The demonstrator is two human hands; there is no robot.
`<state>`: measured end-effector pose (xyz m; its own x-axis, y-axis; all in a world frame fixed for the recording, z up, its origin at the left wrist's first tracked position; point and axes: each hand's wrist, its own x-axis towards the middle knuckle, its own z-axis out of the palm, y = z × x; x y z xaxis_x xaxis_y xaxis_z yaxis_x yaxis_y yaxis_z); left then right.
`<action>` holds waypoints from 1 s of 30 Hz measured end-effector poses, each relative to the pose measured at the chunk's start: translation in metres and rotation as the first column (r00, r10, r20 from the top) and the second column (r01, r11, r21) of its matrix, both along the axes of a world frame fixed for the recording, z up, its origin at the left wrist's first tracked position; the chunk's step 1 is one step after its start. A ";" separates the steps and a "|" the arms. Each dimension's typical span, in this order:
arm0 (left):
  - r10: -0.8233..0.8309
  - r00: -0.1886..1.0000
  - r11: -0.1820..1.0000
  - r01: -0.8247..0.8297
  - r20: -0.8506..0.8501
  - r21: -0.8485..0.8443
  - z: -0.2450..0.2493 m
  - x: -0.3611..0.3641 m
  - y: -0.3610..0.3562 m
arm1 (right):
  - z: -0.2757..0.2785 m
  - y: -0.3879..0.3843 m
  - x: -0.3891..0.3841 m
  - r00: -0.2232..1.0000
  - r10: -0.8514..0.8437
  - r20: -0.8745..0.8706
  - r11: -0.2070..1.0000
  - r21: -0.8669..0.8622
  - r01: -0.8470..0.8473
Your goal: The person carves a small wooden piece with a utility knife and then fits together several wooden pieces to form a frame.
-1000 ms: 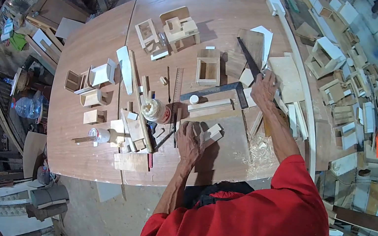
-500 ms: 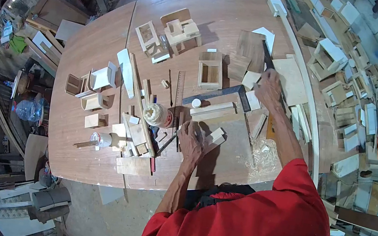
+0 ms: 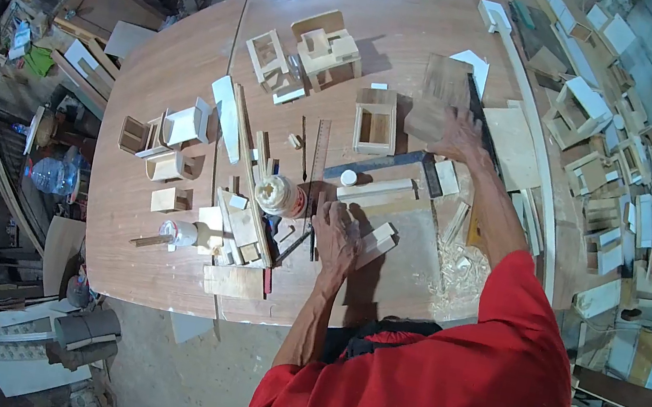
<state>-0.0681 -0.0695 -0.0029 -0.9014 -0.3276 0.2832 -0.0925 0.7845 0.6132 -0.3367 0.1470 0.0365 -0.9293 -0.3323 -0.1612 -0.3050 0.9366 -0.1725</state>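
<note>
My left hand (image 3: 337, 238) rests palm down near the front of the table, fingers bent and slightly apart. Beside its thumb side lies a small pale wooden block (image 3: 377, 241); whether they touch is hard to tell. Farther out, my right hand (image 3: 460, 136) spreads its fingers over the edge of a thin brown wood panel (image 3: 447, 79). Just right of that hand runs a long dark strip (image 3: 486, 131). Between the hands lie a dark-bladed square (image 3: 384, 167), a small white cap (image 3: 348, 178) and a pale wooden strip (image 3: 376, 191).
Small wooden furniture models, such as a chair (image 3: 327, 50) and an open box (image 3: 376, 123), stand across the table (image 3: 185, 68). An open jar (image 3: 280, 196) is left of my left hand. Wood shavings (image 3: 461, 273) lie below my right forearm. Offcuts crowd the right side.
My right hand has left the lower end of the dark strip and moved left onto the brown panel, its fingers spreading. The left hand stays by the block. The view has shifted slightly.
</note>
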 end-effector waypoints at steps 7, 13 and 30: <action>0.073 0.997 0.988 -0.075 -0.019 -0.138 0.000 -0.016 0.004 | 0.046 0.048 0.134 0.990 -0.140 -0.006 0.947 -0.293 0.132; 0.237 0.931 0.971 -0.219 0.279 -0.095 0.016 -0.033 0.010 | 0.028 0.064 0.226 0.991 -0.131 0.025 0.944 -0.302 0.133; 0.307 0.926 0.951 -0.288 0.219 -0.115 -0.001 -0.036 0.016 | -0.008 0.002 0.098 0.955 -0.253 -0.157 0.882 -0.443 0.160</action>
